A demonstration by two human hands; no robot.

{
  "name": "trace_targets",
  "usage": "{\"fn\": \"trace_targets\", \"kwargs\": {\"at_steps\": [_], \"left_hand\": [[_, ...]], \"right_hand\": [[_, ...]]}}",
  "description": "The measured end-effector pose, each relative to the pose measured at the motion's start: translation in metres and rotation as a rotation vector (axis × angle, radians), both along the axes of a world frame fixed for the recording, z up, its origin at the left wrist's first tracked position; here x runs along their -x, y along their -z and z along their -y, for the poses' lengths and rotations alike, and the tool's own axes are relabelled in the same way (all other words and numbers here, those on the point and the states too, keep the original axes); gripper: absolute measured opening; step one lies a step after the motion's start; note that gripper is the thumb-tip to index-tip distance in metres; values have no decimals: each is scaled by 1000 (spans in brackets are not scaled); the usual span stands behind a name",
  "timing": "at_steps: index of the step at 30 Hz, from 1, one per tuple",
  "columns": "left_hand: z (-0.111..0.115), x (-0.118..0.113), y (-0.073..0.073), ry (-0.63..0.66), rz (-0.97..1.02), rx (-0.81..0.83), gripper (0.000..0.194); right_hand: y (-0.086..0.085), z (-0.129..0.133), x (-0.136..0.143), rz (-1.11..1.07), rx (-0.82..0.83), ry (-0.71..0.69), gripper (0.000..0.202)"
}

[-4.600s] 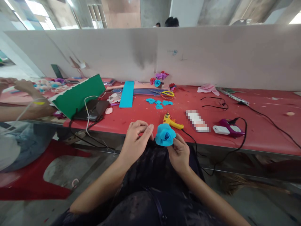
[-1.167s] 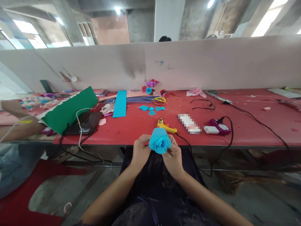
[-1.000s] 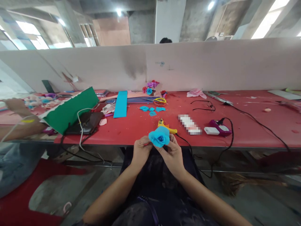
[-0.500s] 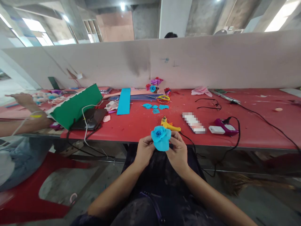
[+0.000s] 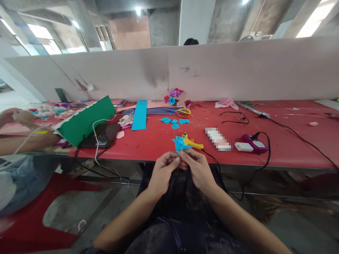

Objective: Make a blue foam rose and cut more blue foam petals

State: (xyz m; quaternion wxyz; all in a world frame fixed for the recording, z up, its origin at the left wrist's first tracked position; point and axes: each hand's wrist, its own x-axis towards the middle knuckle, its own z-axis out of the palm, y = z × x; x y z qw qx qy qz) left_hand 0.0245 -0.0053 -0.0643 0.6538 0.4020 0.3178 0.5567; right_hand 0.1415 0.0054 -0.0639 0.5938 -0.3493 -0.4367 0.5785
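A blue paper flower (image 5: 181, 144) is tipped up so its side and base show, just past the table's front edge. My left hand (image 5: 164, 171) is closed, with thumb and fingers pinching just below the bloom, where a thin stem seems to hang down. From the other side, my right hand (image 5: 198, 168) presses its thumb to the flower's base, its fingers curled beneath. Right behind the bloom lies a yellow glue gun (image 5: 195, 144) on the table, partly covered by the flower. Loose blue paper petals (image 5: 175, 125) are spread beyond it.
On the red table (image 5: 159, 148) are a blue paper strip (image 5: 139, 115), scissors (image 5: 183, 112), finished paper flowers (image 5: 174, 95), a phone (image 5: 217, 139), eyeglasses (image 5: 234, 117) and a purple power socket (image 5: 254, 144). A green board (image 5: 86, 121) stands left, beside another person's arm (image 5: 29, 139).
The flower has turned from facing me to side-on, and its petals now point up and away. Both hands have shifted from the petals to its base. The other person's hand at left has moved.
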Motion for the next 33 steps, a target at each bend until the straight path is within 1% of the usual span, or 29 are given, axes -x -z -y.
{"fn": "trace_targets", "kwargs": {"at_steps": [2, 4, 6, 9, 10, 11, 13, 15, 17, 19, 21, 25, 28, 33], "left_hand": [[0, 1, -4, -4, 19, 49, 15], [-1, 2, -7, -5, 55, 96, 16], [-2, 3, -8, -4, 93, 137, 17], [-2, 3, -9, -28, 107, 158, 18], [-2, 3, -9, -47, 94, 148, 18], [-2, 2, -9, -68, 74, 128, 18], [-2, 0, -9, -117, 23, 76, 18], [-1, -1, -8, -165, -31, 16, 17], [0, -1, -6, -196, -83, -39, 15], [-1, 0, -3, -208, -117, -70, 14], [-2, 2, 0, -209, -136, -78, 14], [-4, 4, 3, -202, -156, -88, 10], [-5, 4, 2, -191, -117, -86, 6], [-6, 3, 3, -123, -64, -69, 6]], "right_hand": [[0, -2, 1, -89, 64, -58, 21], [1, -3, 0, -91, 72, -45, 20], [4, -3, -1, -44, 38, 46, 18], [5, 1, -3, 46, -87, 236, 11], [4, 3, -3, 81, -129, 268, 10], [3, 5, -3, 119, -161, 272, 9], [-1, 9, -2, 187, -192, 232, 10], [-6, 11, 2, 210, -194, 202, 12], [-10, 11, 6, 168, -180, 195, 12], [-12, 8, 9, 82, -147, 185, 12], [-12, 6, 12, 3, -110, 170, 13], [-11, 3, 12, -71, -33, 121, 12], [-12, 2, 11, -115, 28, 107, 15], [-14, -1, 9, -162, 52, 64, 17]]}}
